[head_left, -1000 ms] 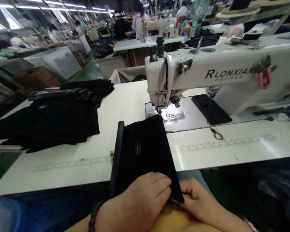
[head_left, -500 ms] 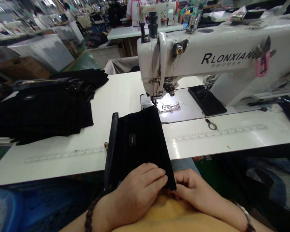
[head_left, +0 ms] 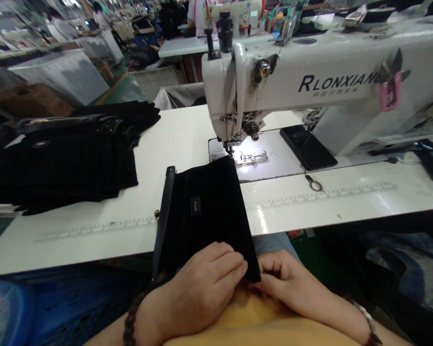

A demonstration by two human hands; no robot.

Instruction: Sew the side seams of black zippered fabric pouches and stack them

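Observation:
A black fabric bag piece (head_left: 212,206) with a small label lies under the needle of the sewing machine (head_left: 234,110) at its far corner. Along its left side runs a dark glossy strip (head_left: 163,216). My left hand (head_left: 209,278) rests over the near end of the piece, fingers together and curled on the cloth, thumb hidden. At the near right corner, my right hand (head_left: 283,276) is closed in a pinch at the cloth edge. A brass-coloured fitting (head_left: 157,215) sits beside the strip.
A pile of black bag pieces (head_left: 65,158) lies on the left of the white table (head_left: 187,129). A black phone (head_left: 308,147) with a ring strap lies right of the needle. Pink-handled snips (head_left: 390,91) hang on the machine arm. A blue crate (head_left: 72,307) stands below left.
The view has shifted slightly. Both hands keep their hold, and the bag piece stays under the needle with hardly any visible movement.

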